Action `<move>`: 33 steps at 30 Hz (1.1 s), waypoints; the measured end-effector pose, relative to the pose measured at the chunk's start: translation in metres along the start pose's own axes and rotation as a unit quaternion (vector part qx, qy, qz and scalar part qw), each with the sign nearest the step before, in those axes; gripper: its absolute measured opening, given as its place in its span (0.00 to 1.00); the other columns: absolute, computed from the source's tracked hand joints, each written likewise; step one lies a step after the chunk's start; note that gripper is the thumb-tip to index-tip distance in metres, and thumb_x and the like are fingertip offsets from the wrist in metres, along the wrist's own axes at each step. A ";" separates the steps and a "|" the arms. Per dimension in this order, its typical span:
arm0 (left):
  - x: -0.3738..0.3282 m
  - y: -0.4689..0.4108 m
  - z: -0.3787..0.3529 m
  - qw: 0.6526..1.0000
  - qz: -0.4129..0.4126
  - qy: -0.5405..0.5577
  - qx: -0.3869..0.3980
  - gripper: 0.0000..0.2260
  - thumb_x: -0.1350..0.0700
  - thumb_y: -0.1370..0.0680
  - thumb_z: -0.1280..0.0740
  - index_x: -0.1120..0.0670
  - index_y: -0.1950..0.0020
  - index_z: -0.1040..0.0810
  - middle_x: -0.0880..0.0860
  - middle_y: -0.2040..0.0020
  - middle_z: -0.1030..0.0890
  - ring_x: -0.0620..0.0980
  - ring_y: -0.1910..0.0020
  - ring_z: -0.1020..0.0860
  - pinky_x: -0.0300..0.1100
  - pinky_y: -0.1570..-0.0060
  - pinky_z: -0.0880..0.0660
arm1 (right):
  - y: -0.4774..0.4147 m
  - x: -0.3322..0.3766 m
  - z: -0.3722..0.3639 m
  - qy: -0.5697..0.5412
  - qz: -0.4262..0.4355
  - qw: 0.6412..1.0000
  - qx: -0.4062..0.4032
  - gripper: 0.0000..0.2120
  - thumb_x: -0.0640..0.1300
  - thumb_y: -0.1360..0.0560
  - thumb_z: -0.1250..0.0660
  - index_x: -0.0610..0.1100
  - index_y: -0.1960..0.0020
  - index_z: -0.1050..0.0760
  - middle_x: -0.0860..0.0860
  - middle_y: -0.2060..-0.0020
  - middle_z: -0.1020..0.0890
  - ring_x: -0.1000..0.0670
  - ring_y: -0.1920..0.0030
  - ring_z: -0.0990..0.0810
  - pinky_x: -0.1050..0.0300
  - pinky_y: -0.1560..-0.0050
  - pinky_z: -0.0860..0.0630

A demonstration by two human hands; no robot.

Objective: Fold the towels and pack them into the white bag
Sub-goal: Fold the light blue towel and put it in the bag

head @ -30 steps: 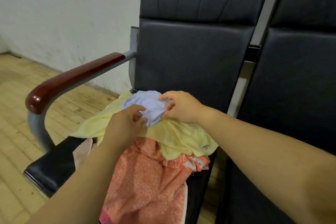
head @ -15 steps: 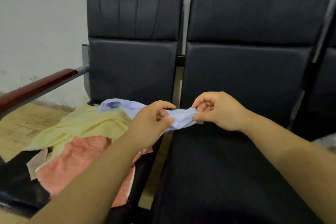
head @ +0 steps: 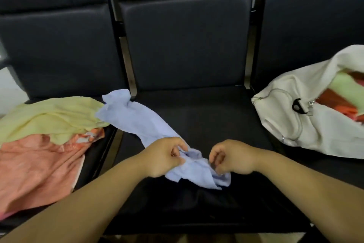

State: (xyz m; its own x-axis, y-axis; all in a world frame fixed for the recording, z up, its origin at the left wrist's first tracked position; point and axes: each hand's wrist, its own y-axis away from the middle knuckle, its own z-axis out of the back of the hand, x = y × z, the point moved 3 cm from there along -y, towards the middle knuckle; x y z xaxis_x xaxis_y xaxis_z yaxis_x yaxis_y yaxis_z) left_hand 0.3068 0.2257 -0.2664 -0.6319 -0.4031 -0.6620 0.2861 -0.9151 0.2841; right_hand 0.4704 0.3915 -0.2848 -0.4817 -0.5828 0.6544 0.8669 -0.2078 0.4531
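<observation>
The left hand [head: 165,156] and the right hand [head: 230,157] each pinch the near end of the crumpled pale blue cloth towel [head: 137,122] lying across the black padded middle seat [head: 206,116], so they should probably find its corners and spread it flat before folding.

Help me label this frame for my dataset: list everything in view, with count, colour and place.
blue towel: one, light blue, lying from the left seat across the middle seat
yellow towel: one, pale yellow, on the left seat, atop the orange one
orange towel: at least one, salmon orange, left seat, under the yellow
white bag: one, white, open, on the right seat
towels in the bag: at least two, pale green and orange, inside the opening
seats: three, black, side by side
left hand: one, grips the blue towel's near end
right hand: one, pinches the same end
</observation>
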 end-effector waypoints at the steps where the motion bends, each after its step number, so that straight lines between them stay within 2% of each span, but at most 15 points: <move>1: 0.002 -0.003 -0.002 1.000 0.004 -0.013 -0.002 0.12 0.59 0.21 0.32 0.40 0.48 0.24 0.45 0.65 0.21 0.38 0.66 0.24 0.37 0.62 0.26 | -0.002 -0.004 -0.003 -0.003 0.005 1.000 -0.009 0.12 0.40 0.32 0.24 0.55 0.55 0.20 0.56 0.62 0.15 0.61 0.63 0.19 0.66 0.59 0.24; 3: 0.004 -0.007 -0.002 0.999 -0.002 -0.033 -0.011 0.12 0.57 0.23 0.31 0.38 0.51 0.25 0.46 0.60 0.19 0.39 0.63 0.22 0.42 0.58 0.22 | -0.002 -0.005 -0.005 0.008 0.018 1.000 -0.012 0.10 0.43 0.30 0.24 0.56 0.55 0.21 0.56 0.58 0.15 0.60 0.59 0.18 0.66 0.58 0.23; 5: 0.003 -0.009 -0.003 0.998 -0.014 -0.053 -0.024 0.10 0.53 0.25 0.31 0.36 0.52 0.25 0.45 0.52 0.19 0.41 0.54 0.21 0.46 0.50 0.21 | -0.002 -0.005 -0.004 0.034 0.030 0.999 -0.001 0.08 0.46 0.29 0.24 0.55 0.52 0.20 0.56 0.57 0.15 0.58 0.56 0.17 0.62 0.53 0.21; 7: 0.004 -0.012 -0.008 0.997 -0.024 -0.061 -0.032 0.13 0.54 0.25 0.32 0.36 0.48 0.23 0.42 0.47 0.22 0.41 0.49 0.22 0.43 0.49 0.21 | -0.003 -0.009 -0.001 0.042 0.034 0.999 0.005 0.10 0.46 0.29 0.24 0.53 0.49 0.19 0.57 0.56 0.15 0.59 0.55 0.17 0.61 0.51 0.20; 9: 0.003 -0.013 -0.016 1.000 -0.019 -0.014 -0.020 0.15 0.59 0.23 0.33 0.38 0.47 0.21 0.39 0.52 0.20 0.38 0.56 0.21 0.34 0.60 0.23 | -0.003 -0.015 0.001 0.011 0.033 0.999 0.014 0.11 0.44 0.29 0.23 0.51 0.48 0.18 0.57 0.55 0.14 0.60 0.55 0.16 0.64 0.51 0.20; 11: 0.003 -0.013 -0.026 1.000 -0.014 0.018 0.004 0.09 0.56 0.21 0.32 0.41 0.47 0.19 0.44 0.59 0.17 0.43 0.63 0.19 0.35 0.65 0.24 | -0.003 -0.021 0.001 -0.051 0.023 0.998 0.016 0.11 0.41 0.29 0.22 0.49 0.47 0.17 0.56 0.55 0.13 0.59 0.54 0.15 0.65 0.50 0.20; 12: 0.004 -0.012 -0.029 1.000 -0.011 0.021 0.010 0.05 0.52 0.21 0.31 0.43 0.47 0.18 0.47 0.59 0.16 0.46 0.62 0.18 0.38 0.62 0.22 | -0.004 -0.024 0.000 -0.082 0.018 0.996 0.014 0.12 0.41 0.29 0.22 0.48 0.47 0.17 0.56 0.54 0.13 0.58 0.53 0.15 0.64 0.48 0.20; 14: 0.008 -0.012 -0.033 1.000 -0.009 0.021 0.021 0.06 0.48 0.23 0.29 0.49 0.50 0.18 0.51 0.59 0.16 0.52 0.59 0.18 0.47 0.55 0.20 | -0.005 -0.025 -0.004 -0.125 0.017 0.992 0.002 0.12 0.40 0.29 0.21 0.47 0.47 0.17 0.54 0.53 0.13 0.56 0.51 0.14 0.62 0.46 0.19; 17: 0.012 -0.012 -0.035 0.999 0.010 0.027 0.015 0.05 0.50 0.24 0.30 0.51 0.55 0.18 0.52 0.61 0.17 0.52 0.60 0.20 0.52 0.54 0.22 | -0.009 -0.022 -0.016 -0.114 0.027 0.993 -0.020 0.10 0.39 0.29 0.23 0.48 0.50 0.17 0.54 0.57 0.13 0.58 0.58 0.15 0.62 0.54 0.21; 19: 0.011 -0.011 -0.032 0.999 0.013 0.045 -0.010 0.05 0.55 0.23 0.32 0.50 0.57 0.18 0.51 0.63 0.18 0.45 0.65 0.22 0.46 0.57 0.24 | -0.011 -0.018 -0.018 -0.095 0.030 0.994 -0.050 0.10 0.38 0.29 0.24 0.49 0.51 0.18 0.54 0.60 0.13 0.58 0.63 0.18 0.59 0.56 0.23; 21: 0.007 -0.008 -0.025 0.996 0.016 0.075 -0.038 0.08 0.58 0.22 0.32 0.46 0.54 0.18 0.47 0.62 0.18 0.39 0.65 0.23 0.33 0.61 0.28 | -0.008 -0.013 -0.009 -0.119 0.043 0.989 -0.077 0.10 0.38 0.29 0.24 0.49 0.51 0.19 0.51 0.60 0.13 0.56 0.62 0.18 0.56 0.54 0.24; 24: -0.006 -0.001 -0.005 0.988 -0.001 0.122 -0.093 0.11 0.60 0.21 0.32 0.44 0.48 0.19 0.47 0.58 0.15 0.38 0.62 0.21 0.30 0.59 0.28 | 0.003 -0.002 0.015 -0.206 0.085 0.968 -0.120 0.11 0.34 0.26 0.26 0.48 0.48 0.20 0.49 0.62 0.15 0.54 0.62 0.21 0.60 0.55 0.27; 28: -0.035 0.014 0.021 0.971 -0.080 0.149 -0.167 0.12 0.62 0.21 0.31 0.45 0.44 0.22 0.48 0.60 0.16 0.40 0.63 0.21 0.32 0.60 0.27 | 0.019 0.023 0.042 -0.300 0.150 0.926 -0.177 0.13 0.33 0.22 0.32 0.50 0.47 0.22 0.50 0.64 0.21 0.54 0.64 0.24 0.58 0.59 0.29; 32: -0.060 0.029 0.041 0.963 -0.156 0.146 -0.165 0.14 0.63 0.19 0.33 0.43 0.42 0.28 0.51 0.58 0.18 0.46 0.61 0.22 0.39 0.58 0.24 | 0.034 0.045 0.054 -0.363 0.187 0.886 -0.218 0.14 0.34 0.20 0.36 0.53 0.48 0.21 0.53 0.67 0.24 0.55 0.67 0.28 0.55 0.63 0.32; 33: -0.061 0.030 0.044 0.961 -0.167 0.157 -0.155 0.14 0.63 0.19 0.34 0.44 0.43 0.28 0.52 0.59 0.18 0.51 0.61 0.22 0.43 0.58 0.24 | 0.037 0.049 0.054 -0.375 0.188 0.881 -0.217 0.12 0.36 0.20 0.35 0.53 0.48 0.21 0.53 0.67 0.25 0.55 0.67 0.28 0.53 0.63 0.32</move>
State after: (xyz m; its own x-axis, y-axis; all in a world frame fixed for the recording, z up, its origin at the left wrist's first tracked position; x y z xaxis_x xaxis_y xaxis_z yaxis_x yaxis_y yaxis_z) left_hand 0.3219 0.2224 -0.1866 -0.4917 -0.0193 -0.8705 0.3367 -0.9262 -0.1696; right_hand 0.4721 0.3981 -0.2034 0.0427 -0.0244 0.9988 0.8724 -0.4863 -0.0492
